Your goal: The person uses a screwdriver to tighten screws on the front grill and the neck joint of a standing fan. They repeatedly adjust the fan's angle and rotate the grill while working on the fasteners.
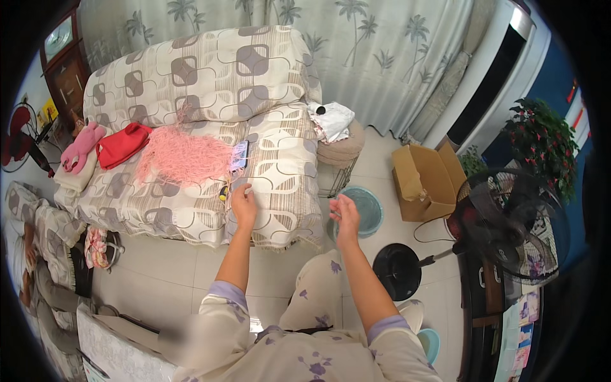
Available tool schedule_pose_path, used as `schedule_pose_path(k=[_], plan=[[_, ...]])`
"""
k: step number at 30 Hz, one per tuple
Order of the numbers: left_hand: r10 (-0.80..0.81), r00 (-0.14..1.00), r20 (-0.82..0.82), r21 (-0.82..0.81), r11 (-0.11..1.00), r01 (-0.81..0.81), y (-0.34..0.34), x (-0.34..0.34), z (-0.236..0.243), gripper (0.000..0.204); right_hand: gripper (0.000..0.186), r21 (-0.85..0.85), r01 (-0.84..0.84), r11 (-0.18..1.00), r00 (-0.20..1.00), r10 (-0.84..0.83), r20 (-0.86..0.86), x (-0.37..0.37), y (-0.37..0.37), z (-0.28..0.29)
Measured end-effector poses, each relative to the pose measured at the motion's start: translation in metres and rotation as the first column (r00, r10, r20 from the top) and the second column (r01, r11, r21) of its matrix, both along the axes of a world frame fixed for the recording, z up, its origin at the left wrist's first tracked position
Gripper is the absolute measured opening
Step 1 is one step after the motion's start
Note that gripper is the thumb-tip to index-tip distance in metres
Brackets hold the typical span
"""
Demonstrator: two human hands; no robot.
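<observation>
My left hand is raised before the patterned sofa seat, its fingers bent together. Whatever they may hold is too small to make out. Close beside it lies a small round yellow-and-black object. Just beyond are a phone with a lit screen and a shaggy pink yarn piece spread over the seat. My right hand hovers apart from the left, in front of a round bluish basin on the floor. Its fingers are curled and pressed together; anything in them is hidden.
A red cloth and pink plush toy lie on the sofa's left. White cloth tops a round stool. Rightward stand an open cardboard box and a black fan. Someone sits at far left.
</observation>
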State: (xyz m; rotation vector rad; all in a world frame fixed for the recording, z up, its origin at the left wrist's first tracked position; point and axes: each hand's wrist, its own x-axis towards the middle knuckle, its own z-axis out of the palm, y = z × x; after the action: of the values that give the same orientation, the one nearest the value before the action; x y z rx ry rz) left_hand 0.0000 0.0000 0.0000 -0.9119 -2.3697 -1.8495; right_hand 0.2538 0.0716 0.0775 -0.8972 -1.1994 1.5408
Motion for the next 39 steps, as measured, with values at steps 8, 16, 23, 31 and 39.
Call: schedule_pose_path(k=[8,16,23,31,39], plan=[[0.314,0.927,-0.205,-0.184,0.918,-0.352,-0.015,-0.069,-0.042,0.015,0.035,-0.035,-0.092,0.995,0.995,0.093,0.041,-0.026,0.01,-0.019],[0.218,0.975,-0.039,-0.549,0.81,-0.204,-0.007,-0.101,-0.032,0.037,0.029,-0.064,-0.111,0.992,0.993,0.114,0.038,-0.026,0.017,-0.036],[0.261,0.965,0.023,-0.599,0.776,-0.195,-0.012,-0.122,-0.002,0.046,0.022,-0.077,-0.056,0.995,0.998,0.056,-0.004,-0.001,0.013,-0.028],[0.125,0.863,-0.49,-0.257,0.925,-0.281,-0.038,-0.102,0.117,0.033,0.018,-0.062,0.002,0.998,0.999,-0.005,-0.047,0.029,0.001,-0.011],[0.091,0.639,-0.764,0.048,0.995,-0.084,-0.078,0.027,0.236,0.028,0.021,-0.123,-0.105,0.987,0.994,0.099,-0.053,0.023,-0.026,0.003]])
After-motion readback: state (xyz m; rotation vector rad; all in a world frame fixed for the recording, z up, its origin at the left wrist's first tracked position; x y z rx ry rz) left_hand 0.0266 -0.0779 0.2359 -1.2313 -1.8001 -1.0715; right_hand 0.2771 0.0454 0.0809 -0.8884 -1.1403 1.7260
